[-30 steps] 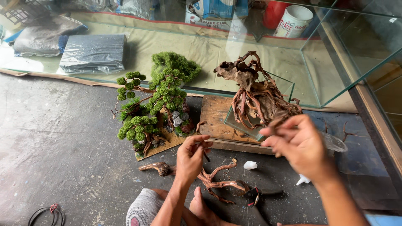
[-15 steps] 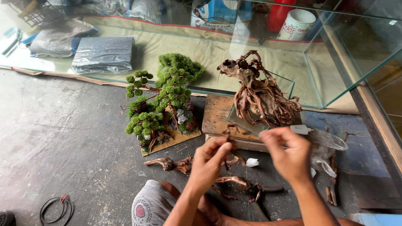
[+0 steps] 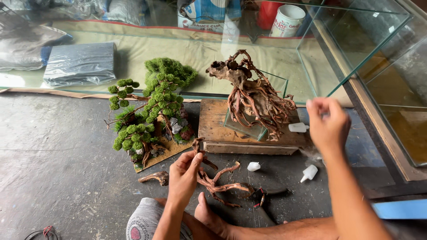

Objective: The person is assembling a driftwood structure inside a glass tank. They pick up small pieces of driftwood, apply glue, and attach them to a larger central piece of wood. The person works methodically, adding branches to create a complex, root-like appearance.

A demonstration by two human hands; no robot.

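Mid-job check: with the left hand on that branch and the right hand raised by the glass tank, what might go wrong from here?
1. The left hand grips a thin driftwood branch by its upper tip; such slim forks could snap under pressure.
2. The right hand is raised close to the driftwood sculpture perched on a small glass stand; a bump might tip it.
3. Small white bottles lie loose on the floor by the legs and could get knocked.

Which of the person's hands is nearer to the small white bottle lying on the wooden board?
The right hand: it is raised just right of the white bottle on the wooden board. The left hand is lower left, gripping a driftwood branch over the floor.
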